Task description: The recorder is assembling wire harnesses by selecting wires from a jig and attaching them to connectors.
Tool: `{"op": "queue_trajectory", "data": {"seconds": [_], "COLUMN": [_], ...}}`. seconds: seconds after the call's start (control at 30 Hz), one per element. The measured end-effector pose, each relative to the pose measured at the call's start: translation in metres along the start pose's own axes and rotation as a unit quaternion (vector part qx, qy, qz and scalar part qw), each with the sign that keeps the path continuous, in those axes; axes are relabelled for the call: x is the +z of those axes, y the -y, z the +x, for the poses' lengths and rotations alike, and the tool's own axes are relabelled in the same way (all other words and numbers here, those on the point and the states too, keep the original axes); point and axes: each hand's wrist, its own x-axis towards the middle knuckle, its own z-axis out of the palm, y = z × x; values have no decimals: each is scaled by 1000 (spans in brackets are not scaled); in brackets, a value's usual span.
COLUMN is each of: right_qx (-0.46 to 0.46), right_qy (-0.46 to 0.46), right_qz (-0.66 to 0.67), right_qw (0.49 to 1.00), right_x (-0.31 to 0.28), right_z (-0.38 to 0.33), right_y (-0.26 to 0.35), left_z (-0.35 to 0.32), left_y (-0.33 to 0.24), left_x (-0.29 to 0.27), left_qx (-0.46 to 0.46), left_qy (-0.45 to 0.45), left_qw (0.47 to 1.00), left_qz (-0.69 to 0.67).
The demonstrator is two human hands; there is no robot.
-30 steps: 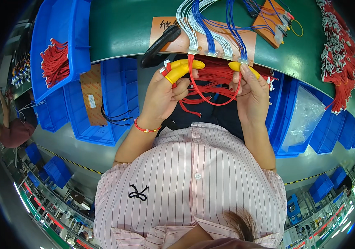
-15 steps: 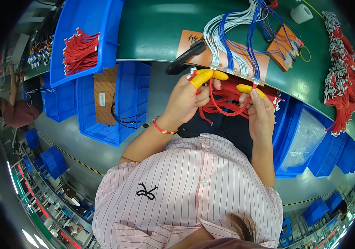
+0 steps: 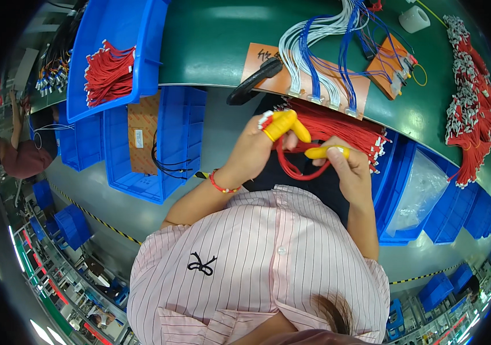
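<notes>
My left hand [image 3: 257, 146], with yellow finger covers, is closed around red cables [image 3: 291, 168], which hang below it in a loop. White connectors [image 3: 265, 120] poke out by its knuckles. To its right, my right hand [image 3: 350, 169] pinches the other end of the loop between thumb and a yellow-covered finger; the tip itself is hidden. Beyond both hands, an orange board [image 3: 285, 77] at the table edge carries a row of white connectors [image 3: 315, 99] with white and blue wires. Under that edge lies a thick bundle of red cables [image 3: 337, 127].
A blue bin [image 3: 152, 57] with red cables stands at the left of the green table [image 3: 211, 40]. A black handle-like object [image 3: 255, 80] overhangs the edge. At right lie a small orange board [image 3: 392, 68], a white roll [image 3: 415, 19] and a long red cable pile [image 3: 475, 109].
Both hands have come away from the connectors on the board, down toward my body. The red cable's ends have left the connectors, and its loop now hangs lower.
</notes>
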Motion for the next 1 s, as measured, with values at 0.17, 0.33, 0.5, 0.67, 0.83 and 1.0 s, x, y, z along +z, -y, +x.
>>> {"op": "queue_trajectory", "data": {"seconds": [0.17, 0.33, 0.5, 0.67, 0.83, 1.0], "right_qx": [-160, -208, -218, -219, -248, -246], "right_qy": [-96, -130, -122, -130, -134, -162], "right_qz": [-419, -522, -474, -514, -477, -543], "right_qw": [888, 817, 844, 819, 832, 787], "right_x": [0, -6, -9, 1, -2, -6], "right_z": [14, 27, 26, 23, 25, 31], "right_y": [-8, -41, -41, -38, -42, -42], "left_z": [-12, -29, -50, -57, -62, -56], "left_y": [-5, -21, -28, -27, 0, 51], "left_x": [-19, -21, -12, 0, -1, 8], "left_qx": [-50, -95, -68, -120, -235, -196], "left_qy": [23, 41, -13, -13, 17, 71], "left_qw": [966, 947, 994, 990, 971, 921], "left_qz": [-254, -305, -89, -77, 48, 328]}}
